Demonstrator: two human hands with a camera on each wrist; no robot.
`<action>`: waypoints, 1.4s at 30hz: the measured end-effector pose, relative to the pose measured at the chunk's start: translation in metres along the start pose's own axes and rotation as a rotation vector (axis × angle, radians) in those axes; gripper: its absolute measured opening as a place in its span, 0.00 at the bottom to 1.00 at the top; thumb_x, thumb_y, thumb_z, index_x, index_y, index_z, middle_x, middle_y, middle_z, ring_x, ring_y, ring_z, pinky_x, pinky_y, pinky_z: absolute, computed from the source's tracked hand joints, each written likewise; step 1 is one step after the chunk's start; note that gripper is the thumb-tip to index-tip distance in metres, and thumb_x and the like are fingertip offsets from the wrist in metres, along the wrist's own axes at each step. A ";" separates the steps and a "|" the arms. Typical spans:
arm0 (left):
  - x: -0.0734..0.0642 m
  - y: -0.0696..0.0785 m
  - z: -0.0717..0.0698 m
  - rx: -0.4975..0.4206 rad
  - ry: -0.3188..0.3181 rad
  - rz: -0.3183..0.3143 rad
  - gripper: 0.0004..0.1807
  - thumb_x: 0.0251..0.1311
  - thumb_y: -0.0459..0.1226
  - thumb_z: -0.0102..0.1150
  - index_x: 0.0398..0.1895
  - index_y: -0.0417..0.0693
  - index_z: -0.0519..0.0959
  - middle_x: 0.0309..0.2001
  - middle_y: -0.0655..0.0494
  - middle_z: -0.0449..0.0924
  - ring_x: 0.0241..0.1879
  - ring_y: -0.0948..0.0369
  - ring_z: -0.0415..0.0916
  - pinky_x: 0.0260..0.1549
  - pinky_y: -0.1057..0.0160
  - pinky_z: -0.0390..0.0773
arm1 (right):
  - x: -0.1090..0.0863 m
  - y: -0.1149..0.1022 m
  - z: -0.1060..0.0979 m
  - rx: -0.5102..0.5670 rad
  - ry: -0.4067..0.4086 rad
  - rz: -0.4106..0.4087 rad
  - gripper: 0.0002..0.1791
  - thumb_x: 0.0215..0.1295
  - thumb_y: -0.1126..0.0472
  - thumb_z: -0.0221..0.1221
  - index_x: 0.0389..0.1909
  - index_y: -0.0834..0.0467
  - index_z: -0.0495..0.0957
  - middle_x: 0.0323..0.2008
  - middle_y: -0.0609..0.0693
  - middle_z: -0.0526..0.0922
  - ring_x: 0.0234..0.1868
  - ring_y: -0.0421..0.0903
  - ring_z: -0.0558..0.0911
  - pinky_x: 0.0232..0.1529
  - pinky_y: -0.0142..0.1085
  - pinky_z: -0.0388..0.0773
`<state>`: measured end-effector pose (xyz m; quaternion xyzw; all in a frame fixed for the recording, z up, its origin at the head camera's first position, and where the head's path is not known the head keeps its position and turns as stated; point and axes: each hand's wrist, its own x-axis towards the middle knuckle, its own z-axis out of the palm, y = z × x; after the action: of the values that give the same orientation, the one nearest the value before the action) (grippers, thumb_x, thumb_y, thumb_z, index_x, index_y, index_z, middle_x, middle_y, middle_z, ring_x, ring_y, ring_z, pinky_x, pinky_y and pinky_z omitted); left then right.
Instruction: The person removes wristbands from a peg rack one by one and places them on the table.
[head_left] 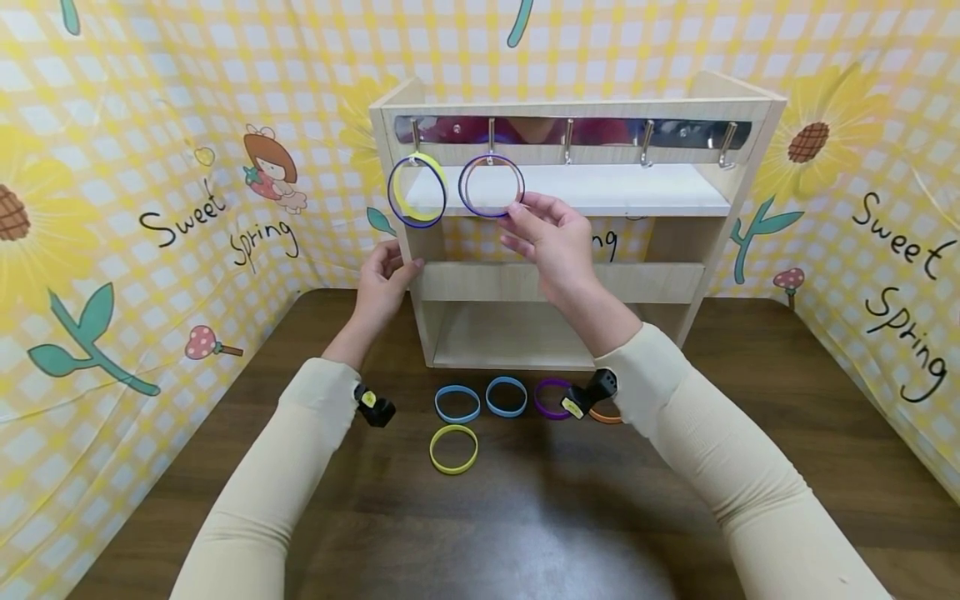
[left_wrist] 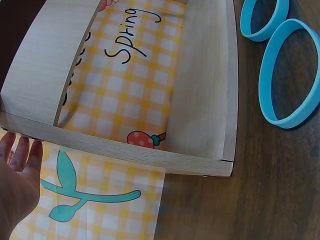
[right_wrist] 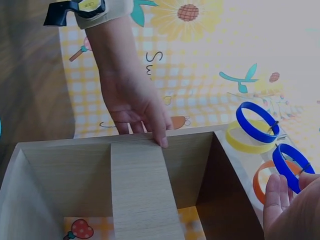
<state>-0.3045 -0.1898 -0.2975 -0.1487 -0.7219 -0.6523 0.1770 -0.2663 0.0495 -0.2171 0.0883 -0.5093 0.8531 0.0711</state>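
My right hand (head_left: 558, 242) pinches the lower edge of a blue wristband (right_wrist: 286, 171) at the second hook from the left. Behind that band hangs an orange wristband (right_wrist: 257, 187). A blue wristband (right_wrist: 250, 131) and a yellow wristband (right_wrist: 234, 144) hang together on the leftmost hook. My left hand (head_left: 381, 283) grips the left side panel of the wooden rack (head_left: 480, 283), its thumb at the front edge and its fingers along the outer face.
Two light blue wristbands, a yellow wristband (head_left: 432, 462), a purple wristband (head_left: 537, 400) and an orange wristband (head_left: 603, 418) lie on the brown table (head_left: 450, 533) before the rack. Three hooks to the right carry no bands. Checked yellow cloth (head_left: 225, 100) surrounds the table.
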 end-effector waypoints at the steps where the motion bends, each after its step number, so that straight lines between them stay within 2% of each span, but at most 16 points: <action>1: 0.000 0.000 0.000 0.000 -0.001 0.000 0.22 0.62 0.29 0.57 0.59 0.29 0.69 0.47 0.55 0.74 0.51 0.58 0.73 0.45 0.65 0.74 | 0.000 -0.001 0.000 -0.003 -0.003 -0.001 0.17 0.64 0.69 0.61 0.52 0.70 0.74 0.42 0.58 0.81 0.39 0.49 0.84 0.40 0.38 0.81; 6: 0.000 0.000 0.000 -0.003 -0.002 0.003 0.22 0.63 0.29 0.57 0.59 0.29 0.69 0.47 0.56 0.74 0.51 0.59 0.73 0.44 0.65 0.75 | -0.003 -0.006 0.001 0.008 -0.019 0.001 0.19 0.64 0.68 0.61 0.54 0.71 0.73 0.43 0.58 0.81 0.42 0.52 0.84 0.40 0.37 0.81; 10: 0.000 0.001 0.001 -0.002 -0.001 0.004 0.22 0.63 0.29 0.57 0.59 0.29 0.69 0.47 0.57 0.74 0.51 0.58 0.73 0.45 0.66 0.74 | -0.007 -0.009 0.002 0.016 -0.035 0.009 0.19 0.64 0.68 0.61 0.54 0.71 0.72 0.42 0.58 0.81 0.40 0.51 0.84 0.39 0.37 0.82; 15: -0.001 0.001 0.002 -0.003 0.002 0.004 0.22 0.62 0.29 0.56 0.58 0.28 0.69 0.47 0.57 0.74 0.52 0.57 0.73 0.45 0.66 0.74 | -0.014 -0.010 0.000 0.005 -0.067 0.012 0.13 0.65 0.69 0.60 0.49 0.68 0.74 0.46 0.62 0.80 0.38 0.49 0.84 0.41 0.39 0.81; 19: -0.002 0.001 0.001 0.003 -0.002 -0.003 0.21 0.62 0.30 0.57 0.58 0.31 0.70 0.50 0.52 0.74 0.53 0.56 0.72 0.46 0.65 0.75 | -0.022 -0.008 -0.004 -0.018 -0.107 0.030 0.10 0.66 0.68 0.60 0.45 0.65 0.75 0.48 0.64 0.80 0.40 0.50 0.84 0.43 0.40 0.81; 23: 0.000 -0.003 -0.001 0.013 -0.003 -0.002 0.20 0.63 0.31 0.57 0.57 0.34 0.71 0.53 0.46 0.74 0.54 0.54 0.72 0.47 0.64 0.75 | -0.030 -0.006 -0.011 -0.053 -0.139 0.051 0.13 0.66 0.67 0.60 0.49 0.68 0.74 0.44 0.61 0.81 0.41 0.50 0.83 0.43 0.41 0.81; 26: 0.006 -0.014 -0.002 0.006 0.000 0.007 0.20 0.63 0.32 0.58 0.57 0.36 0.71 0.54 0.45 0.74 0.54 0.54 0.72 0.47 0.63 0.75 | -0.035 -0.003 -0.018 -0.080 -0.158 0.067 0.16 0.67 0.67 0.59 0.52 0.70 0.72 0.41 0.58 0.81 0.41 0.50 0.83 0.44 0.40 0.81; 31: 0.012 -0.028 -0.004 0.017 0.020 0.010 0.20 0.63 0.34 0.60 0.57 0.39 0.72 0.54 0.48 0.74 0.55 0.55 0.72 0.48 0.63 0.74 | -0.042 0.006 -0.030 -0.132 -0.177 0.098 0.11 0.68 0.66 0.58 0.48 0.65 0.74 0.40 0.55 0.81 0.41 0.48 0.84 0.45 0.41 0.80; 38: 0.012 -0.028 -0.004 0.026 0.017 0.000 0.20 0.64 0.35 0.59 0.58 0.40 0.71 0.55 0.46 0.73 0.56 0.54 0.71 0.49 0.61 0.74 | -0.052 0.025 -0.048 -0.193 -0.172 0.166 0.17 0.68 0.67 0.58 0.54 0.71 0.71 0.43 0.59 0.81 0.43 0.50 0.83 0.44 0.41 0.80; 42: 0.012 -0.026 -0.004 0.011 0.008 -0.003 0.21 0.63 0.34 0.59 0.58 0.38 0.71 0.56 0.46 0.73 0.56 0.54 0.71 0.49 0.62 0.74 | -0.057 0.034 -0.059 -0.230 -0.181 0.212 0.14 0.69 0.67 0.58 0.52 0.68 0.73 0.42 0.58 0.82 0.43 0.50 0.84 0.44 0.42 0.80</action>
<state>-0.3267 -0.1970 -0.3149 -0.1440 -0.7249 -0.6492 0.1800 -0.2222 0.0835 -0.2866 0.1018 -0.6144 0.7804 -0.0561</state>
